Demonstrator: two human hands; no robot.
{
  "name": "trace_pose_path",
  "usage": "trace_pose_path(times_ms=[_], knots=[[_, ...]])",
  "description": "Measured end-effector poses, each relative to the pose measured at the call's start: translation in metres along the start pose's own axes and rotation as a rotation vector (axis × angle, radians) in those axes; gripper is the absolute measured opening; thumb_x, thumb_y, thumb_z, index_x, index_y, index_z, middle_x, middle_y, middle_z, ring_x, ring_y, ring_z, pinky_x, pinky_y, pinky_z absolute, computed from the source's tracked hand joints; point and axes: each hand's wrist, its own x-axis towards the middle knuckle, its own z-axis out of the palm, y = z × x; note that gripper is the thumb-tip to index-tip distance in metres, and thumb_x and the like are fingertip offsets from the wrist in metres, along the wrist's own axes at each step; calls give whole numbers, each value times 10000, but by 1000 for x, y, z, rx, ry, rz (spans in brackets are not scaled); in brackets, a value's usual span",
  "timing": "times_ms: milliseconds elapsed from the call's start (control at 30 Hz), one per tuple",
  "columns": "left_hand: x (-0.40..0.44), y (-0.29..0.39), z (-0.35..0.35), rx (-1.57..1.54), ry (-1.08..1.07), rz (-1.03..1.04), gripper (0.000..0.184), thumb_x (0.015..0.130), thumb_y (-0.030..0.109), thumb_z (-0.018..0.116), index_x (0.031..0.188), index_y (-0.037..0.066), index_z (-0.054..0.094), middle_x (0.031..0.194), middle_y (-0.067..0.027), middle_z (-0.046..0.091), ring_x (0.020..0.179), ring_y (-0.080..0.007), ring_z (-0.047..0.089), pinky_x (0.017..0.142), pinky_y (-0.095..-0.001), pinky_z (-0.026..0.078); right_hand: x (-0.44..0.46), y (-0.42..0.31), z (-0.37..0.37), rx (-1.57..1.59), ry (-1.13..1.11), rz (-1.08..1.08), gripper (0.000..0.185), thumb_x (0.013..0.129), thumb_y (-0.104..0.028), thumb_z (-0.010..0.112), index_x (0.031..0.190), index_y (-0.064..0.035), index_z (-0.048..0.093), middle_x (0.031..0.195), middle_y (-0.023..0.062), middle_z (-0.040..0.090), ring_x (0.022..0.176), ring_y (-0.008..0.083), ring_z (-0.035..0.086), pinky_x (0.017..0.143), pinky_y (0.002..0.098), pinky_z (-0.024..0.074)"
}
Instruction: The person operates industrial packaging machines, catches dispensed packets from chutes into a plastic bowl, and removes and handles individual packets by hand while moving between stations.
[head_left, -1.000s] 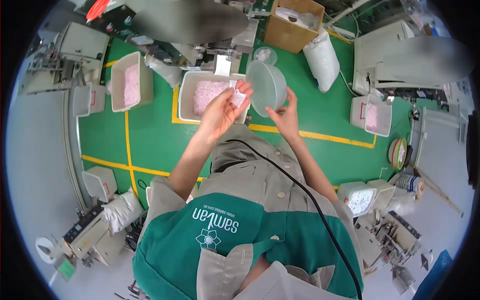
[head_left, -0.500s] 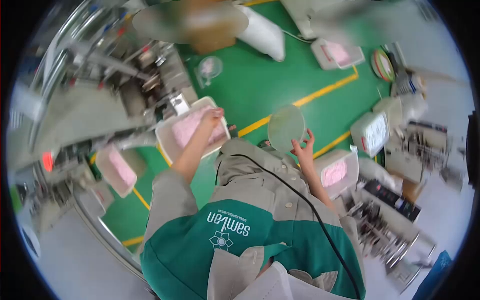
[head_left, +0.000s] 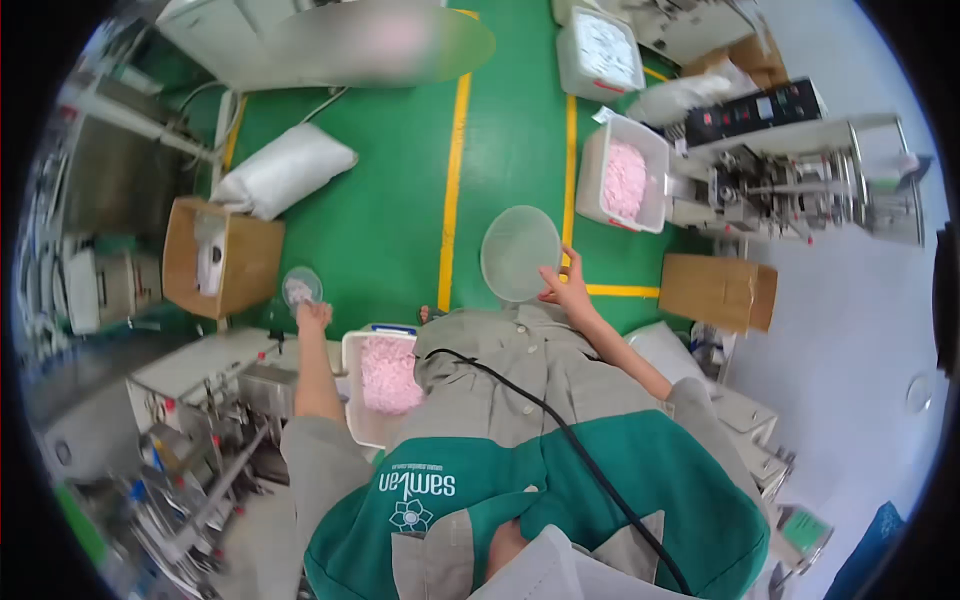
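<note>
My right hand [head_left: 568,287] grips the rim of a translucent round plastic bowl [head_left: 520,253], thumb inside and fingers outside; nothing shows in the bowl. Reaching out to the left, my left hand [head_left: 314,315] is closed at the near edge of a small clear plastic jug [head_left: 300,287]. Some pale pieces lie inside that jug. Between my left arm and my body is a white bin [head_left: 362,425] filled with small pink pieces [head_left: 390,375].
A cardboard box [head_left: 250,265] and a stuffed white sack [head_left: 285,170] lie ahead to the left. Machines [head_left: 250,390] flank my left arm. To the right are another bin [head_left: 592,185] of pink pieces, a machine [head_left: 770,180] and a closed-looking carton [head_left: 715,290].
My left hand has moved from above the bin of pink pieces to the clear jug. The view has turned rightward. My right hand still holds the bowl.
</note>
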Motion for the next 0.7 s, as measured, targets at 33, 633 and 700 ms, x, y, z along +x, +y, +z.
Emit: trace_pose_path(times_ms=[33,633,700], knots=[[29,-15,23,-28,-89,-40,343,936,316,425,1241,176,495,1274,-69,520,1220,-268,484,927,-506,431,12,-5,-4,2,15,26,865,824,-327,725,1457,-170,155,1239,196,394,678,158,599,628,318,561],[-239,101,578,159,-535,405,262,910,225,606,1132,86,593,933,-4,568,819,-117,552,704,-268,468,362,-250,-79,136,-181,-29,862,831,-342,709,1450,-133,147,1116,161,461,650,178,609,564,313,546],[-252,131,618,148,-555,469,268,916,238,598,1132,80,591,922,0,570,806,-112,548,688,-262,459,404,-269,-78,140,-188,-33,849,837,-330,702,1448,-134,145,1058,138,473,640,180,607,568,322,551]])
